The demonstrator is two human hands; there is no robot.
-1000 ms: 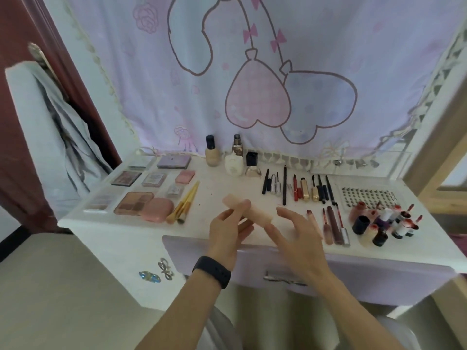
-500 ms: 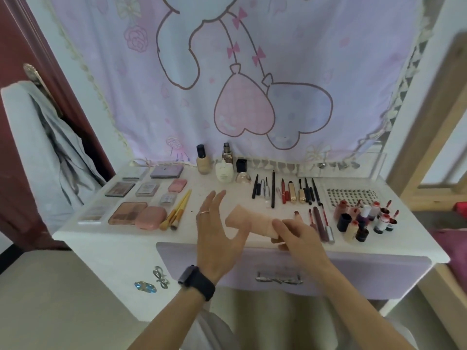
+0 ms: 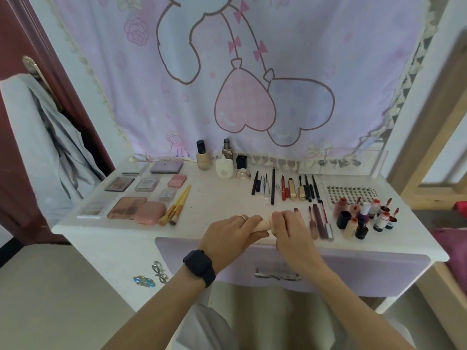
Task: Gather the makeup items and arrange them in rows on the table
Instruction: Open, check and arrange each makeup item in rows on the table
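Observation:
Both my hands hold one peach-coloured tube [image 3: 264, 225] just above the front edge of the white dressing table [image 3: 222, 198]. My left hand [image 3: 231, 233], with a ring and a black watch, wraps its left end. My right hand [image 3: 288, 229] grips its right end; only a short middle stretch shows. Eyeshadow palettes [image 3: 126, 207] and a pink compact [image 3: 149, 212] lie in rows at the left with yellow brushes [image 3: 177, 205]. Pencils and mascaras [image 3: 285, 188] lie in a row at the centre back. Lip glosses [image 3: 319, 221] lie right of my hands.
Foundation bottles [image 3: 203, 155] stand at the back by the pink curtain. Small nail polish bottles [image 3: 364, 218] cluster at the right, behind them a sheet of studs [image 3: 350, 192]. A clear acrylic tray [image 3: 341, 164] sits at the back right. The drawer handle [image 3: 276, 276] is below.
The tube came down from mid-air to just above the table's front edge. My left hand, which was open beside it, now wraps the tube's left end; my right hand keeps the right end.

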